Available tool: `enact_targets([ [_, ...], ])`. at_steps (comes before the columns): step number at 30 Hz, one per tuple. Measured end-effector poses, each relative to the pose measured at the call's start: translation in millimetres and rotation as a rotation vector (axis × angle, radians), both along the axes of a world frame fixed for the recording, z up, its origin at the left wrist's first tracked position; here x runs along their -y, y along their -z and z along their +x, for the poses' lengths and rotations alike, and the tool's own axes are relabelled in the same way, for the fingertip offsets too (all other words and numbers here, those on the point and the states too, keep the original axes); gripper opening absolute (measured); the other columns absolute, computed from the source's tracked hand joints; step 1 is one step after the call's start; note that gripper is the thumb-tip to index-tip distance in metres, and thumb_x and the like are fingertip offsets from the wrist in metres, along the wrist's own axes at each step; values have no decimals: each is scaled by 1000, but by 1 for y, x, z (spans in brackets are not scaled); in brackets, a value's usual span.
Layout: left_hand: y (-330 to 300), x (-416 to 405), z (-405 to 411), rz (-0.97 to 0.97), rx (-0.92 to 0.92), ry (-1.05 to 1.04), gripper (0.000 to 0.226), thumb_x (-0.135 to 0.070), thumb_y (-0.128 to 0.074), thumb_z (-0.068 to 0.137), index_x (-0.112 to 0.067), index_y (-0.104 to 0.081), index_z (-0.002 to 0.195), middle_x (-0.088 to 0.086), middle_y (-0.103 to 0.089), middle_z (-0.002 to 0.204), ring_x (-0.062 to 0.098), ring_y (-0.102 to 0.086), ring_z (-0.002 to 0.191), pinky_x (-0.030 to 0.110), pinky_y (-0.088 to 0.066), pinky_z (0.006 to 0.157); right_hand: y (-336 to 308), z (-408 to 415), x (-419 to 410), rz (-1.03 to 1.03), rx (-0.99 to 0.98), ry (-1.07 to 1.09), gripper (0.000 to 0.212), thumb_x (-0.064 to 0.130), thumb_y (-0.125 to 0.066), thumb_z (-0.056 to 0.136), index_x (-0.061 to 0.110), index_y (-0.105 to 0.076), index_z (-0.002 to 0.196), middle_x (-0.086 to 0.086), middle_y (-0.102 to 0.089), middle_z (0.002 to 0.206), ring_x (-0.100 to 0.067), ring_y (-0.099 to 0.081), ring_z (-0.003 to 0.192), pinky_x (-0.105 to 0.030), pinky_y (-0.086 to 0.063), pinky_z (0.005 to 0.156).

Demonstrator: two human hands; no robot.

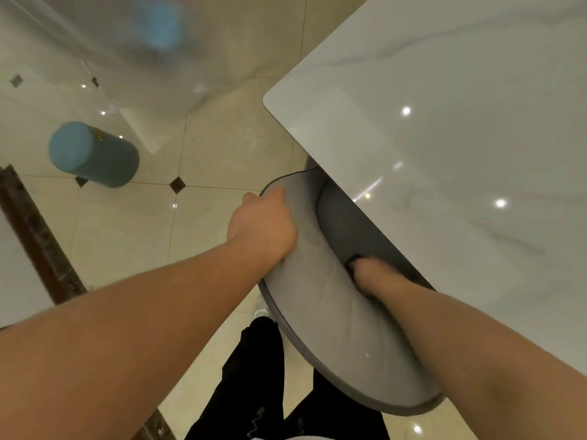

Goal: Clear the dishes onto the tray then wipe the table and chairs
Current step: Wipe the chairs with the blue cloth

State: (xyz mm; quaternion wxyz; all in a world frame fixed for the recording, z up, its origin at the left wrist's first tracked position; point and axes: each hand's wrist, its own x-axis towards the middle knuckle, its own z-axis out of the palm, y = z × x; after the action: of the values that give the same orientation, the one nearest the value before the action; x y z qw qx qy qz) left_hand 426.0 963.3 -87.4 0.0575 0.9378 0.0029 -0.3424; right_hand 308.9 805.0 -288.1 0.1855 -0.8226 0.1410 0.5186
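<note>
A grey padded chair (317,315) stands pushed in under the white marble table (444,138), its dark seat (343,223) partly hidden by the tabletop. My left hand (263,223) is closed over the top edge of the curved backrest. My right hand (371,276) reaches down inside the backrest onto the seat. It is blurred, its fingers point toward the table edge, and a small dark patch (354,260) shows at the fingertips. I cannot tell whether that patch is a cloth. No dishes or tray are in view.
A teal cylindrical stool (92,154) stands on the glossy cream floor tiles at the left. A dark brown stone border (38,236) runs along the lower left. My black trousers (254,376) are right behind the chair. A blurred pale surface with a blue smear (158,23) fills the upper left.
</note>
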Motion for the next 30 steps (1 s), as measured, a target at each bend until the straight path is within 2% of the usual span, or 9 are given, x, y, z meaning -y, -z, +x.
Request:
enact_targets([
  [3,1,-2,2,-5,3,4,55,-12,-48,91,-26,-42,144,7,-32,103,28,-41,82,31,-35,73,5,4,9,-52,-178,-118,32,10,-48,98,6,-65,125,-18,-62,133,-35,-62,119,-39,-52,96],
  [5,1,-2,3,-2,3,-3,55,-11,-49,91,-26,-42,144,8,-35,105,27,-40,82,31,-35,73,5,36,-3,92,-44,176,27,11,-49,100,6,-65,122,-19,-65,124,-34,-65,109,-35,-54,82],
  [8,0,-2,2,-7,-3,-2,58,-11,-51,90,-26,-41,146,15,-45,120,26,-40,80,30,-35,73,-2,73,-39,415,332,690,54,6,-48,98,17,-45,151,-11,-52,146,-27,-53,130,-30,-41,108],
  [12,1,-4,3,-8,-14,-1,57,-12,-51,90,-26,-41,145,12,-42,113,25,-40,81,31,-35,72,7,54,-26,276,224,108,47,10,-51,97,16,-53,143,-13,-56,142,-33,-55,128,-31,-44,102],
  [15,0,-2,2,-1,-18,11,57,-12,-50,90,-26,-41,144,8,-33,104,27,-41,83,32,-36,71,-22,26,-3,68,-193,-493,34,5,-55,92,2,-69,123,-14,-70,121,-30,-68,99,-15,-48,62],
  [17,-1,-2,3,16,-22,12,59,-11,-50,89,-26,-39,145,8,-32,104,28,-42,85,33,-37,72,-55,31,-3,176,-236,-423,33,4,-54,84,2,-76,108,-16,-75,98,-31,-69,76,-15,-44,44],
  [22,-3,0,3,18,-24,27,64,-11,-53,89,-27,-37,149,15,-43,115,36,-53,96,32,-39,74,-138,30,28,762,-80,589,44,3,-56,84,31,-75,113,-16,-76,101,-23,-69,77,-34,-54,72],
  [27,-3,2,3,23,-20,28,63,-10,-52,86,-27,-39,146,15,-43,114,35,-50,91,32,-37,74,-80,34,9,305,213,424,55,10,-53,94,24,-50,147,-14,-60,138,-30,-62,116,-37,-51,95],
  [30,-2,3,2,26,-3,30,60,-9,-50,87,-27,-42,144,9,-34,104,30,-43,84,32,-37,73,-19,45,-6,193,43,376,61,13,-59,97,14,-37,154,-18,-45,151,-35,-48,134,-35,-40,108],
])
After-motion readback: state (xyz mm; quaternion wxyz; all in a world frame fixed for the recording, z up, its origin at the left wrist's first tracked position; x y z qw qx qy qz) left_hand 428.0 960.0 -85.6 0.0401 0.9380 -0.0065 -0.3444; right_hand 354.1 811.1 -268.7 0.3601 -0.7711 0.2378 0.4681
